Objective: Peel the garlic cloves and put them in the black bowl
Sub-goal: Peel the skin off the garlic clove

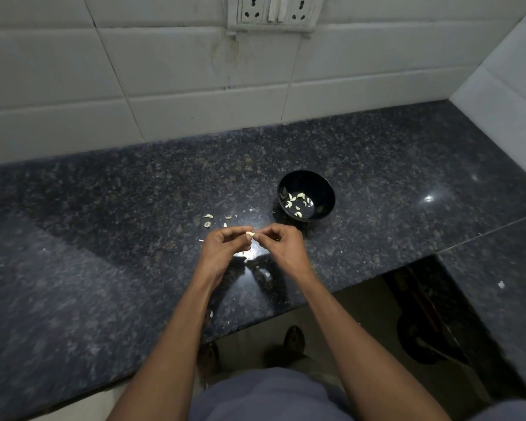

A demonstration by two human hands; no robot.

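head view looked down at a dark speckled counter (104, 238) against a white tiled wall (164, 71). both hands were up just above the counter, fingertips nearly meeting: the left hand (225, 247) had its fingers curled round a small pale garlic clove (249, 235), and the right hand (281, 244) was pinching at the same clove from the other side, looked like it was picking at the skin. so i'd say this was mid-peel on one clove, not the drop-off yet.

the black bowl (325, 189) sat just beyond the right hand, with a handful of peeled cloves (296, 203) already in it. bits of skin (208, 220) lay scattered on the counter near the left hand.

next move probably needed the last skin pulled clear, then a short reach forward and right to drop the clove in. couldn't tell how much skin was left, too small.
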